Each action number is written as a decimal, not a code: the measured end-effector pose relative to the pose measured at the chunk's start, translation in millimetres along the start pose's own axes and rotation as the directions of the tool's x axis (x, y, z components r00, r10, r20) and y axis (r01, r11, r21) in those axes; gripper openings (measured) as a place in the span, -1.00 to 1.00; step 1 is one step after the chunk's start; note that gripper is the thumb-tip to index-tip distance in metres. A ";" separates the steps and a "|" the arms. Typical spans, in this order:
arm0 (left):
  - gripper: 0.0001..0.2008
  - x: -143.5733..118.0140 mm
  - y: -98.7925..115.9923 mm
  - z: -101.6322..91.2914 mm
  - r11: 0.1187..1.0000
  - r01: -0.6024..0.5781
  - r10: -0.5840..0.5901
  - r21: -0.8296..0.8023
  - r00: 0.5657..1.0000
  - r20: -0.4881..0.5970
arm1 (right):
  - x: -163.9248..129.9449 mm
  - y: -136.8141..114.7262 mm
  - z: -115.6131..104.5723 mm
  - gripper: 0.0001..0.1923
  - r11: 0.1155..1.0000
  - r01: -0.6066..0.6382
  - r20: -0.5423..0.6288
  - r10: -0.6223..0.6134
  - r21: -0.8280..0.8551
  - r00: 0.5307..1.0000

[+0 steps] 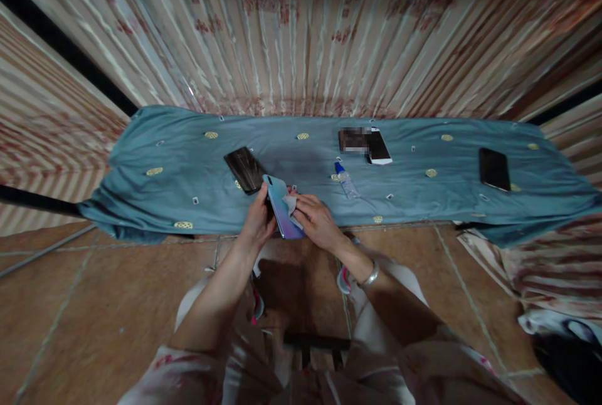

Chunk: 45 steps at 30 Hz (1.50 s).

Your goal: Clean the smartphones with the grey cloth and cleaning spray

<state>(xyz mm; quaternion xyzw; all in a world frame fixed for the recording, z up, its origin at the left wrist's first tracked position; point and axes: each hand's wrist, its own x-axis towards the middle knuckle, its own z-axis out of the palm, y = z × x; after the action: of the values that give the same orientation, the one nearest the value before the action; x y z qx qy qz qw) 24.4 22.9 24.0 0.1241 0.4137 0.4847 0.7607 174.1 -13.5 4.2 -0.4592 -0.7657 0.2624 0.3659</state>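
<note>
My left hand (259, 220) grips a blue-purple smartphone (278, 199) by its left edge, its back facing up. With bent fingers, my right hand (320, 220) presses a pale cloth or wipe (290, 203) against the phone's back. Both hands are over the front edge of the low covered table. Just beyond the left hand lies a dark smartphone (244, 168), flat on the cover. To the right of the hands rests a clear small bottle with a blue cap (347, 182), lying on its side.
A blue patterned cloth (418, 198) covers the table. Toward the back are a white-edged phone (379, 147) and a partly blurred brownish object (350, 140). Another black phone (494, 169) lies at the right. Curtains (301, 41) hang behind; a dark item (569, 361) is on the tiled floor.
</note>
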 end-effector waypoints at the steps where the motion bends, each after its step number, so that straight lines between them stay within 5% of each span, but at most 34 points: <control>1: -0.60 -0.5 -2.4 1.1 1.000 0.003 -0.003 0.000 1.000 0.005 | 0.2 -0.2 0.8 -0.66 1.000 0.005 -0.009 -0.005 -0.008 1.000; 14: -0.75 -11.2 -29.1 7.9 0.998 0.046 -0.048 0.040 0.998 0.051 | 11.6 3.0 -3.7 -0.60 0.999 0.003 -0.072 -0.005 -0.035 0.997; 25: -0.79 -12.4 -29.3 9.6 0.998 0.040 -0.043 0.047 0.997 0.066 | 10.3 1.4 -10.3 -0.60 0.999 0.019 -0.086 -0.022 -0.032 0.996; 32: -0.75 -16.1 -33.4 5.2 0.989 0.101 -0.113 0.109 0.987 0.116 | 10.8 6.0 -20.6 -0.60 0.999 -0.003 -0.082 -0.001 -0.048 0.997; 45: -0.59 -10.5 -40.4 0.9 0.988 -0.002 -0.026 0.153 0.983 0.181 | -0.3 6.3 -31.8 -0.63 0.963 0.128 -0.001 -0.132 -0.235 0.991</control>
<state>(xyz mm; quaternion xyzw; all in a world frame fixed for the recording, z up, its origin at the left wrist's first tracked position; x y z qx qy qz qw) 48.7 -5.9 6.1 0.2232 0.3788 0.4338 0.7865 203.0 -8.8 18.3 -0.4500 -0.8168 0.1417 0.3320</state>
